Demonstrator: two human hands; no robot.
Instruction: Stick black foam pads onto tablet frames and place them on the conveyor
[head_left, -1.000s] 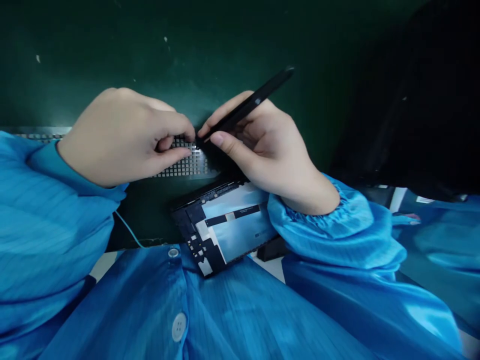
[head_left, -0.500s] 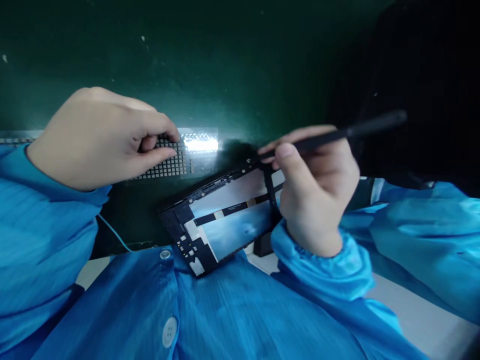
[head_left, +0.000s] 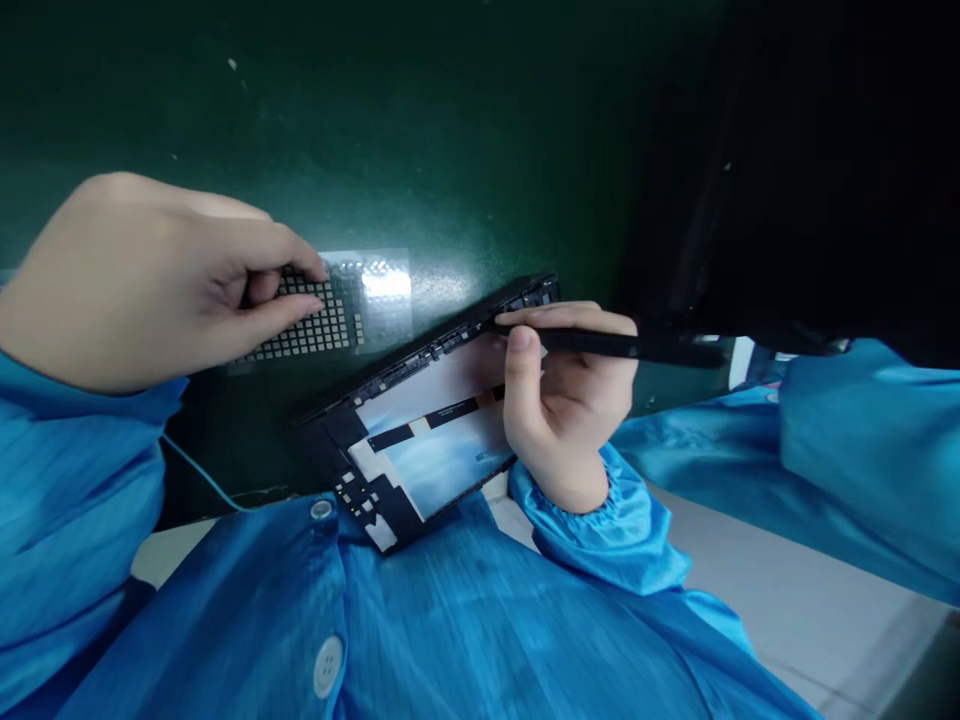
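My left hand (head_left: 161, 275) rests over a clear sheet of small square pads (head_left: 326, 325). Its thumb and forefinger touch the sheet with a gap between them; the other fingers curl underneath, partly hidden. In my right hand (head_left: 570, 390) is a slim black tool, which looks like tweezers (head_left: 600, 343). Its tip is at the upper edge of an opened tablet or phone body (head_left: 450, 465), near small connectors; whether it touches them I cannot tell. The device lies slanted, its lower corner over my blue smock. My right hand covers part of its right end.
The dark green tabletop (head_left: 360, 120) stretches beyond both hands. A blue cord (head_left: 202, 470) runs down from my left sleeve. At the right are a large black shape (head_left: 810, 180) and another person's blue sleeve (head_left: 862, 450).
My right hand has moved left and a little lower over the device, bringing the tweezers' tip in along its upper edge. The whole view has shifted slightly; my left hand keeps its pose on the sheet.
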